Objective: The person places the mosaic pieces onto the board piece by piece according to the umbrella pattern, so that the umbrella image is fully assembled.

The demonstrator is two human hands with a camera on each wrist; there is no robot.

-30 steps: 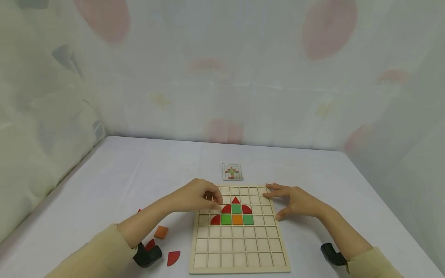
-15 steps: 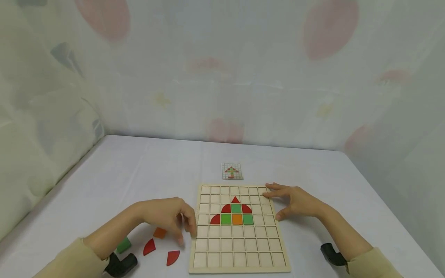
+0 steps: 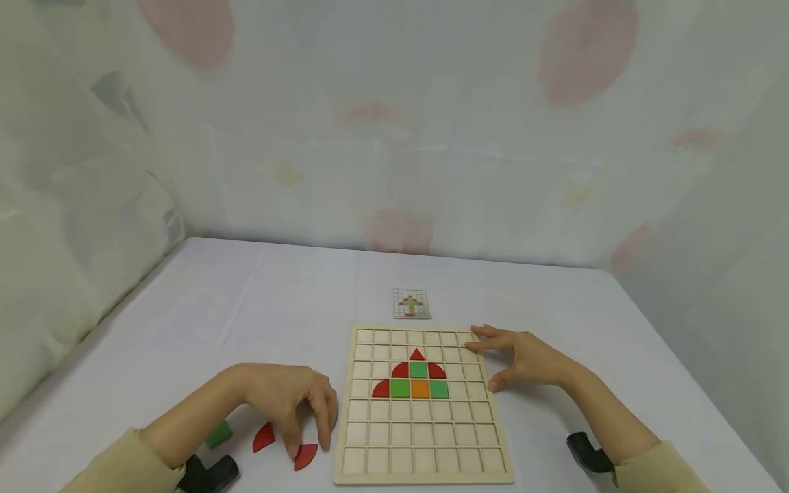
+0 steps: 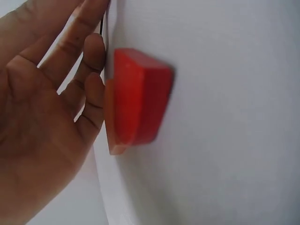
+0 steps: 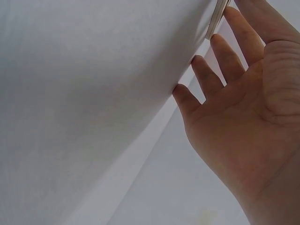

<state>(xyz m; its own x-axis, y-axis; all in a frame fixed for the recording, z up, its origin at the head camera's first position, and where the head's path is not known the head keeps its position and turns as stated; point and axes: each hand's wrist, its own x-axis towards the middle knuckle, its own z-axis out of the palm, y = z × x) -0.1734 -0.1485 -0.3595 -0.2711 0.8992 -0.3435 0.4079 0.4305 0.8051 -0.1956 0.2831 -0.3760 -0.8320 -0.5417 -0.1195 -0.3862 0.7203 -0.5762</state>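
Note:
My left hand (image 3: 290, 400) reaches down over a red quarter-circle tile (image 3: 305, 457) on the table, thumb at its left edge and a finger near its right. In the left wrist view, a red tile (image 4: 140, 98) stands out before an orange tile (image 4: 111, 122), beside the palm; the fingertips are cut off. A wooden grid board (image 3: 425, 478) lies in front, bearing a red triangle (image 3: 416, 355), red quarter circles (image 3: 381, 389), green squares (image 3: 400, 388) and an orange square (image 3: 420, 389). My right hand (image 3: 524, 357) rests with spread fingers on the board's right edge.
Another red quarter-circle tile (image 3: 264, 437) and a green tile (image 3: 219, 434) lie by my left wrist. A small picture card (image 3: 411, 303) showing a coloured grid figure lies beyond the board. Patterned cloth walls (image 3: 394, 137) enclose the white table.
My left hand has moved from the board's upper left, back and down to the loose tiles on the left. It now covers the orange tile in the head view. My right hand stays put.

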